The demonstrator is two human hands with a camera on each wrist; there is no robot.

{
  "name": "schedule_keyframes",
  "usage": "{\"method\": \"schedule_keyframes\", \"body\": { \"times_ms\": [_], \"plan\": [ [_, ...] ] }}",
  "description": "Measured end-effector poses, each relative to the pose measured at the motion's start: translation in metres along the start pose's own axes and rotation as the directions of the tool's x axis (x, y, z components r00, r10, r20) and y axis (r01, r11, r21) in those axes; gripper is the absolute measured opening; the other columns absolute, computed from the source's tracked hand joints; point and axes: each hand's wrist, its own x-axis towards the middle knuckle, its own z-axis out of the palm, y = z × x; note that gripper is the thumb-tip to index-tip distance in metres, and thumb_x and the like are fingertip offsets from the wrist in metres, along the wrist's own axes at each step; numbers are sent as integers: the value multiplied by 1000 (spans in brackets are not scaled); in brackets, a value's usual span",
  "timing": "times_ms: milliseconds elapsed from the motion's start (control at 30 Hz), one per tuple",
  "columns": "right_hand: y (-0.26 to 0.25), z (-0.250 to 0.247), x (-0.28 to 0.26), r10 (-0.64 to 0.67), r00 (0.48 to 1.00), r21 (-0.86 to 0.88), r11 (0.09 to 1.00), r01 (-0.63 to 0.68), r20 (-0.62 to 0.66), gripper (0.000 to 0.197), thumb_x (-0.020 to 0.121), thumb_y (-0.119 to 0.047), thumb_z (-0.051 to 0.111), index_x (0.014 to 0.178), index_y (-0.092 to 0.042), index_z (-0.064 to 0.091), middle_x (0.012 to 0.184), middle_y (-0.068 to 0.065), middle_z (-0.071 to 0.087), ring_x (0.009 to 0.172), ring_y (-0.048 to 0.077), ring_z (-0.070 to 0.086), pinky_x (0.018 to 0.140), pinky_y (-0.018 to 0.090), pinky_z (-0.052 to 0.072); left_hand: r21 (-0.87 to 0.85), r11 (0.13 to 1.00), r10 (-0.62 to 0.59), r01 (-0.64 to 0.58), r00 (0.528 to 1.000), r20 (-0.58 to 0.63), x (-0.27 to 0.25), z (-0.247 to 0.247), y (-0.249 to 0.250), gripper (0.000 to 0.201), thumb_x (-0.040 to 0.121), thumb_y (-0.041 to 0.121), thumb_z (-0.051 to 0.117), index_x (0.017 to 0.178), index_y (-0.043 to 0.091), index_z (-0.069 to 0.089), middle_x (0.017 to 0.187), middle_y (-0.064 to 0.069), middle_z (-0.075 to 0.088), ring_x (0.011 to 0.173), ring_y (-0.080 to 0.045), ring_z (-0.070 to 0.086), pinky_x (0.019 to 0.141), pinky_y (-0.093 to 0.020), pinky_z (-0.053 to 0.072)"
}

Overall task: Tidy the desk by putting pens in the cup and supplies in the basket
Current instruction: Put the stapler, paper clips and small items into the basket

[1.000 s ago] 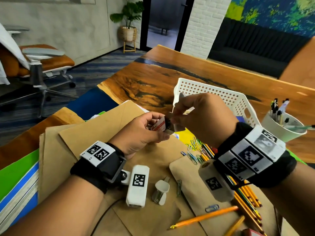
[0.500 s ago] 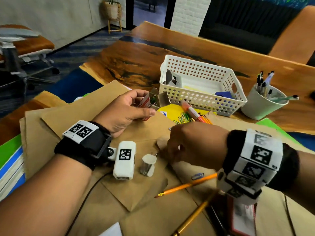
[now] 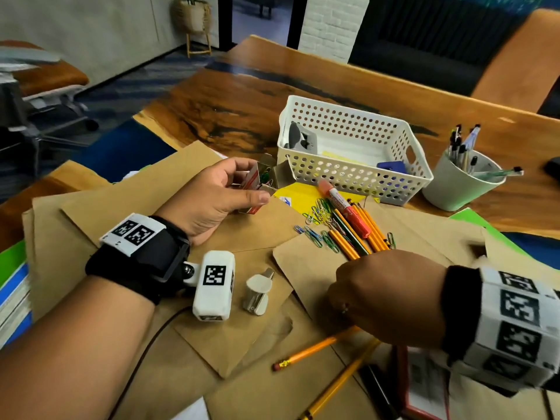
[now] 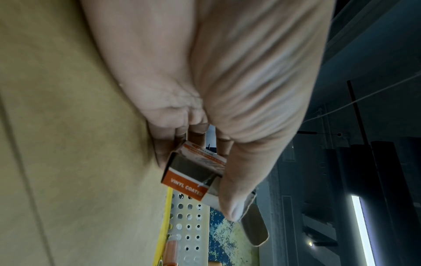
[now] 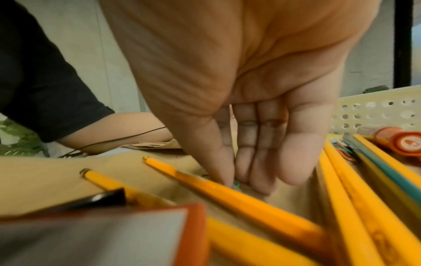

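A wooden desk with dark grain stands in an office room, and its near part is covered by brown envelopes. On the far side of the papers there is a white basket with round holes in its walls; some things lie in it already, among them a blue one and a grey one. To the right of the basket stands a pale green cup with several pens in it. Just near the basket, on the envelopes, lie a bunch of yellow pencils, a red marker and loose coloured paper clips; two more pencils lie apart, closer to the person. The left hand is on the left, lifted a little over the envelopes, and its fingers and thumb are curled around a small orange and white paper clip box. The box is open, its flap points toward the basket, and coloured clips show inside. The right hand is low on the right, palm down, with the fingers reaching to the paper. Its fingertips and thumb come close together over a small green clip on the envelope, but I cannot tell whether they already pinch it. A white stapler remover lies between the two wrists.
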Motion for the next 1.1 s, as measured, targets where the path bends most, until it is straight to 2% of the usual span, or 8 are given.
{"method": "schedule_keyframes", "body": {
  "times_ms": [200, 333, 500, 667, 733, 900, 1000, 1100],
  "plan": [
    [9, -16, 23, 116, 993, 141, 984, -111, -27, 9, 90, -27, 57, 99, -31, 59, 91, -7, 62, 82, 16, 60, 69, 31, 54, 1, 1000, -10, 10, 1000, 0, 0, -1, 0, 92, 28, 48, 101, 112, 27, 69, 100, 4, 64, 98, -13, 65, 88, -32, 55],
    [25, -27, 40, 364, 913, 130, 930, -345, -182, 11, 96, -30, 54, 101, -23, 61, 86, 1, 63, 78, 23, 62, 69, 34, 56, -8, 1000, -20, 20, 1000, 2, -2, -1, 1, 69, 50, 24, 96, 113, 26, 68, 103, 2, 63, 100, -15, 65, 95, -36, 56],
    [37, -29, 50, 488, 858, 225, 864, -450, -158, 21, 93, -32, 54, 98, -15, 65, 90, 8, 68, 80, 26, 64, 75, 42, 58, -10, 1000, -16, 16, 1000, 4, -3, 2, 2, 56, 62, 13, 85, 114, 24, 66, 103, 2, 61, 97, -11, 63, 96, -35, 55],
    [31, -29, 56, 486, 862, 292, 854, -431, -147, 46, 86, -59, 63, 114, -23, 63, 101, 1, 67, 89, 19, 63, 79, 36, 57, -13, 1000, 0, 0, 1000, 5, -5, 4, 5, 56, 60, 16, 83, 112, 26, 64, 105, 0, 59, 99, -13, 61, 97, -34, 54],
    [29, -29, 59, 431, 890, 332, 870, -365, -151, 50, 86, -51, 69, 129, -29, 58, 114, -2, 67, 101, 19, 63, 86, 34, 56, -3, 1000, 3, -3, 1000, 3, -6, 4, 5, 56, 60, 17, 81, 112, 26, 64, 106, 1, 59, 98, -11, 61, 96, -32, 55],
    [21, -32, 64, 290, 932, 252, 939, -233, -217, 36, 94, -19, 59, 127, -34, 65, 115, -4, 70, 107, 16, 63, 103, 32, 44, -5, 1000, 4, -4, 1000, 17, -5, 2, 4, 60, 61, 13, 92, 113, 25, 66, 103, 2, 60, 94, -9, 62, 92, -31, 56],
    [17, -33, 66, 267, 930, 195, 956, -221, -253, 31, 95, -20, 55, 122, -31, 66, 109, -2, 70, 106, 20, 63, 90, 27, 48, 5, 1000, 8, -8, 1000, 12, -5, 3, 4, 58, 60, 16, 86, 114, 24, 65, 103, 1, 59, 93, -7, 62, 94, -32, 56],
    [18, -49, 62, 310, 906, 267, 935, -235, -288, 29, 90, -23, 61, 114, -35, 70, 97, -9, 72, 97, 14, 67, 100, 34, 50, 39, 999, 11, -11, 1000, 1, -5, 3, 5, 58, 60, 19, 84, 114, 26, 64, 105, 0, 60, 94, -7, 63, 92, -28, 57]
  ]
}}
